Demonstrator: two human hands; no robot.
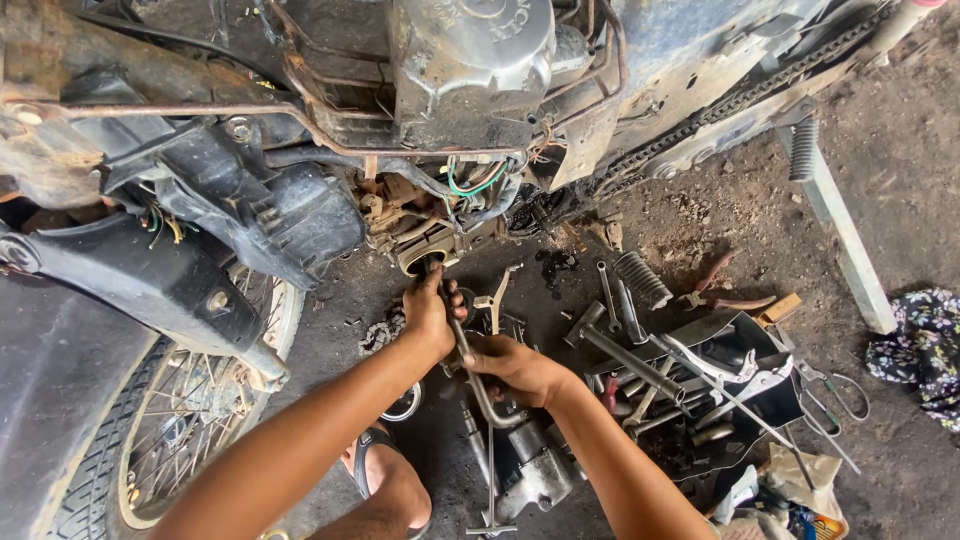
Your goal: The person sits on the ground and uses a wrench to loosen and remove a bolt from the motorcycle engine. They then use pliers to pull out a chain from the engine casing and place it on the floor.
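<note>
**Both hands on a bent rod under the motorcycle**

The motorcycle (330, 120) filled the top of your view, its engine cover above, the chain (720, 105) running off to the right and the spoked wheel (170, 420) at lower left. You crouched close beneath it, a sandalled foot (385, 480) tucked under your arms, likely so both hands could reach the underside.

To your right lay a heap of tools (690, 370) on the dirt floor: sockets, bars, pliers, all within an arm's reach. A grey power tool (535, 470) lay just below your hands.

Your left hand (430, 312) was up at the round opening (425, 262) under the engine, fingers curled shut around the top of the rod (472, 375), apparently steadying its tip there. Your right hand (515, 370) was closed in a fist lower on the same rod, near its bend, seemingly placed for leverage. The rod ran slanting between them, from the opening down toward the floor.
</note>
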